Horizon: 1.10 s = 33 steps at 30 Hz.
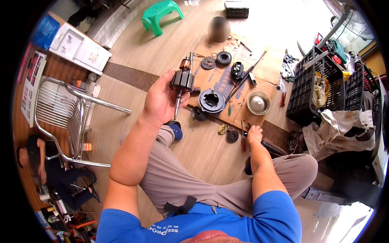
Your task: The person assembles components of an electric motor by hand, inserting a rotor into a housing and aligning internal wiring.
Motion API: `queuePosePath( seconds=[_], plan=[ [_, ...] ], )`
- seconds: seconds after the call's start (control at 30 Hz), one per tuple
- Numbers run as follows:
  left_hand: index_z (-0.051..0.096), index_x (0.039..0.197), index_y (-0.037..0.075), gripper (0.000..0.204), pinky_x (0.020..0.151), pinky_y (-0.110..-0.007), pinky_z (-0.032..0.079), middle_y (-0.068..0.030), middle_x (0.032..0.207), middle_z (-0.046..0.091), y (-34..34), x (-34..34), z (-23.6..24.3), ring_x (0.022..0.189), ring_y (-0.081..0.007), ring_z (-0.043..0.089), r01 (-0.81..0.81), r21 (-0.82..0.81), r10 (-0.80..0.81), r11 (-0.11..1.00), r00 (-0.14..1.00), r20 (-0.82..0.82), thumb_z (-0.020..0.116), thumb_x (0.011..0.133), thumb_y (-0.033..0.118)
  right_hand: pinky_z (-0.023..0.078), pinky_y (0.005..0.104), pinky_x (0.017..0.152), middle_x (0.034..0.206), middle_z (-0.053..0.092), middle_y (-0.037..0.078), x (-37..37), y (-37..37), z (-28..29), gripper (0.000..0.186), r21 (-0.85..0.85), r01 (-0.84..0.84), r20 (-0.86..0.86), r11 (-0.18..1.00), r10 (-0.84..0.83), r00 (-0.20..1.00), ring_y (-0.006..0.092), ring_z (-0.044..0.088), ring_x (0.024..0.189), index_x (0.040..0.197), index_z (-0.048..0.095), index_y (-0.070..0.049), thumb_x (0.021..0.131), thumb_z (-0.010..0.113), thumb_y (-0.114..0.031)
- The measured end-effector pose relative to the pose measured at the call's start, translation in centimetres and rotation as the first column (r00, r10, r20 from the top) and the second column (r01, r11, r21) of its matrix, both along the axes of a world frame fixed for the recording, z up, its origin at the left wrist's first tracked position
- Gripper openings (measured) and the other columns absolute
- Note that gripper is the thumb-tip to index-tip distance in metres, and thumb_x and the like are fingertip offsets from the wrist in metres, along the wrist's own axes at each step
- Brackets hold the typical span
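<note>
My left hand is raised over my left knee, fingers wrapped around a motor armature with copper windings and a steel shaft. The shaft points down toward the floor. Low by the cardboard's near edge, my right hand has its fingers curled at a small dark object, which they mostly hide. Beside it lies a red-handled tool. A round black motor housing and a pale blower wheel rest on the cardboard sheet. Closer to me, a small black round part lies on the floor.
Several black plastic crates stand at right, with a beige cloth over them. A metal chair is on the left. At the back is a green stool. A person sits at far left.
</note>
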<state>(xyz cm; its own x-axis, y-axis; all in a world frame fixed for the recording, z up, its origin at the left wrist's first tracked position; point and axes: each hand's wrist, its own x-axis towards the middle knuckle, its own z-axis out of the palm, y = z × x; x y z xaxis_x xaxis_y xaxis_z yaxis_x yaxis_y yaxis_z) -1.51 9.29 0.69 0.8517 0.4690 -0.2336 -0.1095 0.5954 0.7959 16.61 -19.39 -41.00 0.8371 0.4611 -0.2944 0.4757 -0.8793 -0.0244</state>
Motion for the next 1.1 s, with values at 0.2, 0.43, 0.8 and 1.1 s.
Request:
queuePosePath(
  seconds=[0.2,0.43,0.8,1.1],
  plan=[
    [0.056,0.11,0.001,0.047,0.052,-0.028,0.041,-0.0177,0.097,0.062,0.2,-0.5,0.2,0.06,-0.0168,0.052,0.02,-0.063,-0.018,0.998,1.0,0.023,0.04,0.099,0.043,0.052,0.0446,0.079,0.104,0.06,0.012,-0.1,-0.4,0.6,0.022,-0.064,0.023,0.03,0.998,-0.021,0.999,0.0298,0.059,0.099,0.104,0.061,-0.01,0.095,0.044,-0.02],
    [0.055,0.11,-0.001,0.048,0.051,-0.028,0.041,-0.0189,0.099,0.06,0.1,-0.2,0.2,0.06,-0.017,0.052,0.057,-0.081,-0.051,0.995,0.996,0.08,0.039,0.099,0.043,0.052,0.0467,0.085,0.11,0.06,0.017,0.0,-0.6,1.8,0.025,-0.026,0.115,-0.061,0.993,-0.116,0.991,0.0341,0.058,0.105,0.111,0.056,-0.006,0.092,0.05,-0.02],
    [0.058,0.107,0.003,0.042,0.049,-0.025,0.041,-0.0165,0.094,0.065,-1.3,0.8,0.9,0.062,-0.0161,0.055,0.042,0.047,-0.048,0.998,0.99,0.135,0.041,0.099,0.041,0.055,0.041,0.073,0.102,0.063,0.012,-6.7,8.5,17.2,0.035,0.123,0.742,-0.774,0.66,0.531,-0.345,0.0256,0.065,0.088,0.119,0.048,-0.008,0.088,0.061,-0.017],
    [0.054,0.103,0.004,0.026,0.052,-0.026,0.049,-0.0094,0.084,0.063,-2.3,1.4,1.4,0.064,-0.0141,0.06,-0.028,0.09,0.009,0.996,0.979,0.204,0.047,0.099,0.029,0.039,0.0682,0.095,0.117,0.057,0.015,-9.8,8.0,31.4,0.038,0.0,0.604,-0.424,0.797,0.547,-0.722,0.0321,0.055,0.111,0.117,0.055,-0.014,0.085,0.058,-0.034]
  ],
)
